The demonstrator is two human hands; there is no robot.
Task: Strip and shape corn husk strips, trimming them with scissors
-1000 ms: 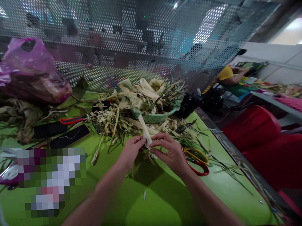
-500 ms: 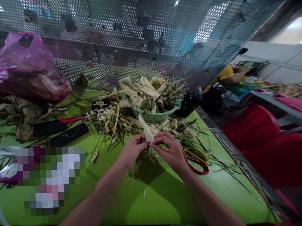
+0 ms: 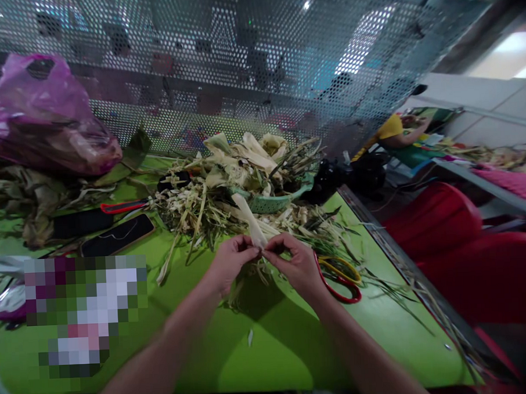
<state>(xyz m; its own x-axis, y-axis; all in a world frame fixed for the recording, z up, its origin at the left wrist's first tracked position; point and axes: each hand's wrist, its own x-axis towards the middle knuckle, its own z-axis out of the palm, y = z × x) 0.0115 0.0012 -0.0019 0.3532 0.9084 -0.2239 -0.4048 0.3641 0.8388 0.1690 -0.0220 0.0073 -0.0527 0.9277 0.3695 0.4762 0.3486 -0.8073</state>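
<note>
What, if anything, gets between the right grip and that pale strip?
Nothing visible: the right grip and left grip both pinch the lower end of the pale strip. The heap of stalks lies beyond, not between them.

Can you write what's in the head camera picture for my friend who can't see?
A person's left hand and right hand pinch a pale strip over a green table. Behind them, plant scraps heap around a green basket; red and yellow looped handles lie beside the right hand.

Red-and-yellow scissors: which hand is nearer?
Right: the scissors lie just right of the right hand, beside its wrist. The left hand is farther off, beyond the right hand.
</note>
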